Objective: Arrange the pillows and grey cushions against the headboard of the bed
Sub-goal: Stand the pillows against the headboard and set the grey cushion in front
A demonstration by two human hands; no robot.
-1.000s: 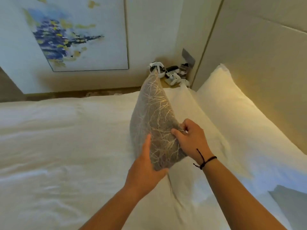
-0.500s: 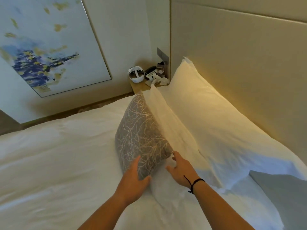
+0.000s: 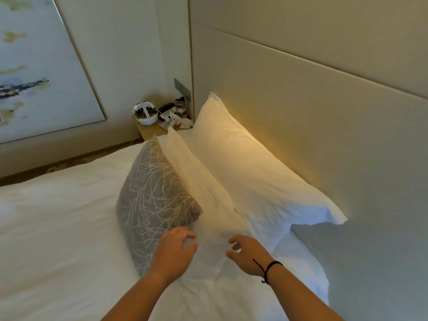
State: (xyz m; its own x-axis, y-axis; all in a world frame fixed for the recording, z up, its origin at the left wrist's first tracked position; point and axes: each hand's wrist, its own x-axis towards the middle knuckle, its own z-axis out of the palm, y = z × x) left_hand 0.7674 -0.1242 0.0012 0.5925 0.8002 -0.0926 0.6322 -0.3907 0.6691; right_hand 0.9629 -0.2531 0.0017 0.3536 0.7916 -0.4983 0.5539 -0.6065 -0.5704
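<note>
Head view: grey cushion point(image 3: 152, 200) leans on white pillows point(image 3: 243, 172); left hand point(image 3: 177, 249) touches it, right hand point(image 3: 247, 253) hovers, fingers point(image 3: 234, 239) apart, holding nothing.

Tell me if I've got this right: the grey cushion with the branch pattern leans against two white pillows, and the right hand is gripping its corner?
Not quite. In the head view the right hand grips nothing; it hovers open over the front white pillow, apart from the grey cushion. The rest holds: the cushion leans on that pillow, with the back white pillow behind it.
</note>
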